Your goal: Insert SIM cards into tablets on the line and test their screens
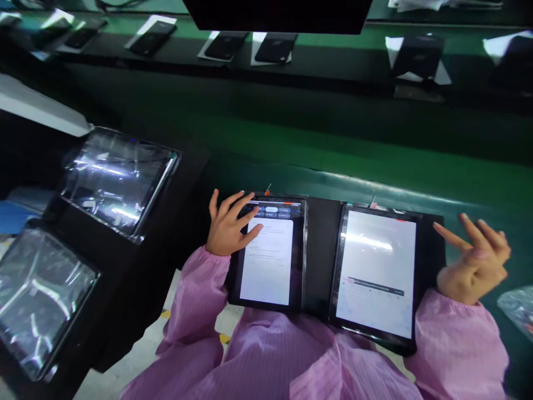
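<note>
Two tablets with lit screens lie side by side on a black mat [320, 250] in front of me. Over the upper left of the left tablet [266, 272] is my left hand [231, 222], fingers spread; whether a fingertip touches the glass I cannot tell. That screen shows a panel of rounded buttons above a white list. The right tablet [375, 266] has a mostly white screen with a dark bar across its lower part. My right hand [477, 258] is raised just right of this tablet, fingers apart, holding nothing. A thin pin-like piece [267, 190] stands out at the left tablet's top edge.
Two film-covered tablets, one upper [120, 178] and one lower [45, 300], lie on a black surface at left. Several dark devices, such as one in the middle [275, 48], rest on papers along a back shelf. Clear plastic [518, 308] lies at far right.
</note>
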The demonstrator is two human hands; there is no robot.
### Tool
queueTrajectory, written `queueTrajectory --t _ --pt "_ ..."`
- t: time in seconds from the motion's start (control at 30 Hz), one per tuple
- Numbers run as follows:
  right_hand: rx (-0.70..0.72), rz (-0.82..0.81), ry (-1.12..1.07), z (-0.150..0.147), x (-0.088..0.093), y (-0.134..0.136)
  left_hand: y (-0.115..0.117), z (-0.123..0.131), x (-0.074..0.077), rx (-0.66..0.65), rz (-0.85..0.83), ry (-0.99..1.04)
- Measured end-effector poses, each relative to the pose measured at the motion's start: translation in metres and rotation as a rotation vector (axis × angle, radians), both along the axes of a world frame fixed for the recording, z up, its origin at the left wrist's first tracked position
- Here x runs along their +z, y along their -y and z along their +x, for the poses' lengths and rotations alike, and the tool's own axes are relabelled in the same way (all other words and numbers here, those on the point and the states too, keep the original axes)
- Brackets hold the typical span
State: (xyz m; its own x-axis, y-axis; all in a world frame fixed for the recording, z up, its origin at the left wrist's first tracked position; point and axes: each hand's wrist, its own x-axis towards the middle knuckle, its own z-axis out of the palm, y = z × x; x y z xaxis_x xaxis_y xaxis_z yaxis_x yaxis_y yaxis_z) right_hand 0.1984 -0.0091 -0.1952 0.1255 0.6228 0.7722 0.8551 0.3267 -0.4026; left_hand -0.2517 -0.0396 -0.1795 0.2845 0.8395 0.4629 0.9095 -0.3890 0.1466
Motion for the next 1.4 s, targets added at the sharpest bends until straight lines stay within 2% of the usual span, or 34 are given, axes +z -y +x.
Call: queueTrajectory --t 0.1,0.2,0.3,0.43,0.6,0.73,0.83,0.93,1.0,1.07,1.17,1.27,1.4 --pt "0.07 -0.129 0.04 0.003 0.007 0.003 -0.001 -0.002 -0.002 0.008 -0.019 -0.005" --pt "0.125 -0.403 0.062 0.001 0.021 -0.006 -0.002 -0.002 -0.002 -0.001 -0.001 -0.022" --pt "0.234 -0.729 0.029 -0.005 0.04 -0.032 -0.004 -0.001 0.0 -0.022 0.014 -0.011" --pt "0.499 -1.065 0.03 -0.019 0.059 -0.08 -0.001 0.005 0.008 -0.032 0.003 -0.046" --pt "0.773 -1.357 -0.011 -0.029 0.054 -0.124 0.011 0.013 0.012 0.073 -0.099 -0.107" --pt "0.863 -1.445 -0.138 -0.031 0.045 -0.131 0.014 0.014 0.011 0.15 -0.148 -0.116" --pt "0.906 -1.448 -0.21 -0.032 0.04 -0.13 0.016 0.027 0.022 0.188 -0.17 -0.123" --pt "0.942 -1.437 -0.256 -0.032 0.034 -0.132 0.033 0.07 0.038 0.155 -0.248 -0.09" --pt "0.948 -1.433 -0.27 -0.031 0.029 -0.133 0.056 0.113 0.044 0.076 -0.406 -0.028" --pt "0.951 -1.44 -0.265 -0.031 0.026 -0.135 0.081 0.157 0.039 -0.014 -0.649 0.069" --pt "0.966 -1.454 -0.243 -0.032 0.026 -0.136 0.11 0.202 0.019 -0.054 -0.904 0.196" --pt "0.982 -1.463 -0.24 -0.034 0.031 -0.135 0.119 0.217 0.002 0.035 -0.934 0.294" --pt "0.996 -1.481 -0.246 -0.037 0.035 -0.133 0.118 0.216 0.001 0.08 -0.903 0.377"
